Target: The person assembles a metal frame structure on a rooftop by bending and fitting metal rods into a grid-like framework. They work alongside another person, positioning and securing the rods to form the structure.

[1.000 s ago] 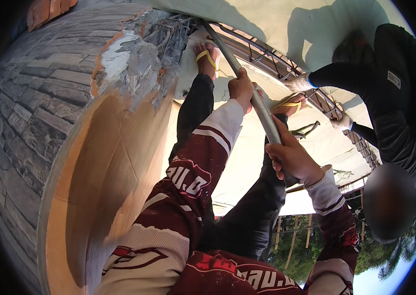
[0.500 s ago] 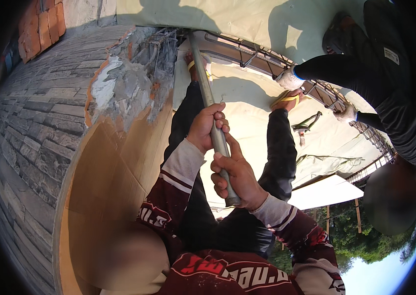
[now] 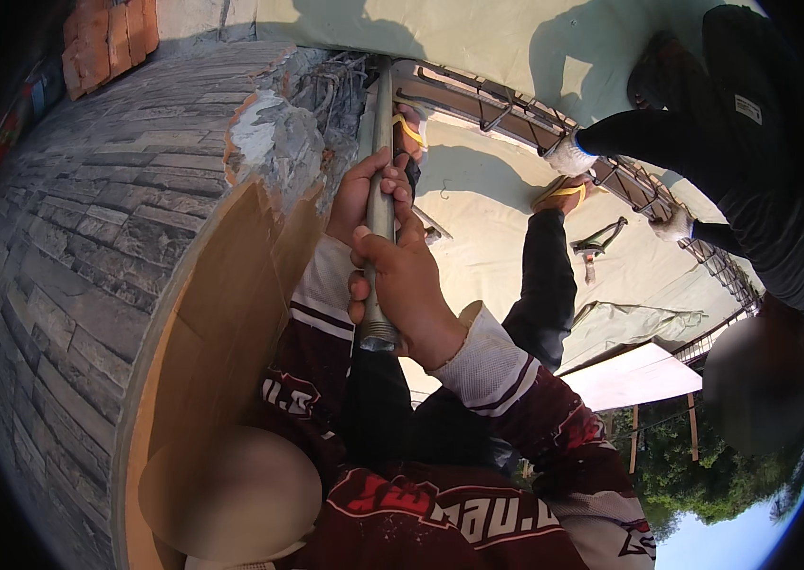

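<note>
A long grey metal pipe (image 3: 386, 119), threaded at its near end, runs away from me toward the broken wall corner. My left hand (image 3: 359, 195) is wrapped round it farther up. My right hand (image 3: 408, 280) grips it close to the threaded end. The pipe's far end meets the end of a rebar cage (image 3: 487, 106) beside bent bars in the broken concrete (image 3: 312, 114); whether it is slipped over a bar I cannot tell. To the right, a co-worker's two gloved hands (image 3: 569, 155) hold the same cage.
On my left rises a wall of grey stone-pattern tiles (image 3: 88, 256) with a brown face at its edge. Orange bricks (image 3: 109, 46) are stacked far left. A dark-handled hand tool (image 3: 599, 237) lies on the pale sheet (image 3: 487, 256). A white board (image 3: 632, 378) lies to the right.
Both hands and the pipe's near end have swung left, toward the wall. My right hand has come closer to my left. The co-worker's gloved hands stay on the cage.
</note>
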{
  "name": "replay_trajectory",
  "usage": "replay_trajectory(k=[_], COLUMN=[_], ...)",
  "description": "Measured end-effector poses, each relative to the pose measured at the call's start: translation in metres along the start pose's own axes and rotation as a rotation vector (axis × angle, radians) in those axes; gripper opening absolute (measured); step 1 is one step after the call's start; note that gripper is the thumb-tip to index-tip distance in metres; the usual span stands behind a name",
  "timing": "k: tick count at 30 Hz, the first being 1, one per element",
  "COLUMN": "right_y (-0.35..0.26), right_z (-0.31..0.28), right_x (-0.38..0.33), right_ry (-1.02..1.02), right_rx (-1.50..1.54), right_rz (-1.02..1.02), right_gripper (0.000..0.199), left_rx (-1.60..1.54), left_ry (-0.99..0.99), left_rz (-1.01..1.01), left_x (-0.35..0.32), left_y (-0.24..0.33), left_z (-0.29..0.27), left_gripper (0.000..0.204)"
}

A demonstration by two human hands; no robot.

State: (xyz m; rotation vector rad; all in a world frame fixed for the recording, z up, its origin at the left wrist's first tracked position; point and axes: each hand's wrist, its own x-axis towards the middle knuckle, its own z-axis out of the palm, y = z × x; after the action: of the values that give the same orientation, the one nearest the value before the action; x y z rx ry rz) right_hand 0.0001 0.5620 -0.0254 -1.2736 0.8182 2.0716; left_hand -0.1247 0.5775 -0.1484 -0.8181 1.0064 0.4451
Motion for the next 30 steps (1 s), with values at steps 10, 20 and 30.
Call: replay_trajectory(k=[10, 20, 30], right_y=[0.053, 0.150, 0.090], right_z=[-0.021, -0.017, 0.000], right_x=[0.000, 0.030, 0.024], right_ry=[0.037, 0.238, 0.033], right_rx=[-0.208, -0.412, -0.198], right_rz=[-0.020, -0.304, -0.356], right_gripper=[0.082, 0.074, 0.077], left_rx=[1.502, 2.037, 1.302], left_ry=[0.784, 0.851, 0.660], left_rz=[0.107, 0.030, 0.118], left_x=[-0.020, -0.030, -0.023], left_y=[-0.020, -0.008, 0.016], left_z=[0.001, -0.058, -0.022], left_gripper=[0.041, 0.070, 0.046])
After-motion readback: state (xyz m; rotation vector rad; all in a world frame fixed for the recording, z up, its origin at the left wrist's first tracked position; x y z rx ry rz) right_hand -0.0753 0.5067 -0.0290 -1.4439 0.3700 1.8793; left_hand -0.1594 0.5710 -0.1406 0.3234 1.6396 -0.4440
